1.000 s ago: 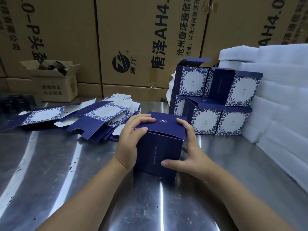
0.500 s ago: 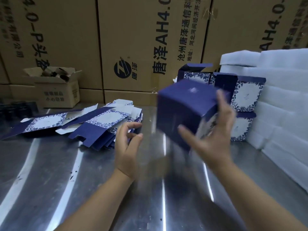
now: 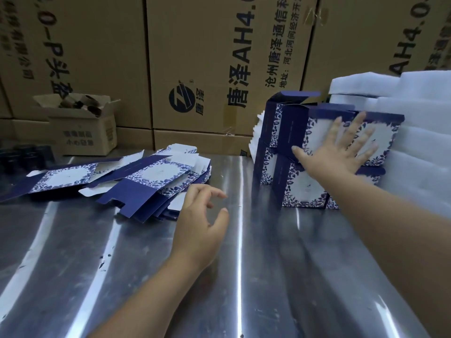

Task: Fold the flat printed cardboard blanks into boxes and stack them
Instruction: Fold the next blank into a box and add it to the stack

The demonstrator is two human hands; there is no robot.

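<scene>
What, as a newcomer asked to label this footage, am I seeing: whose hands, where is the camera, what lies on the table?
No machine here: a person works with bare hands, filmed by a camera worn on the head. The right hand presses flat against a folded box in the upper row of the stack of boxes. The left hand hovers empty above the metal table, near the flat blanks. White foam sheets lie at right; brown cartons stand behind.
</scene>
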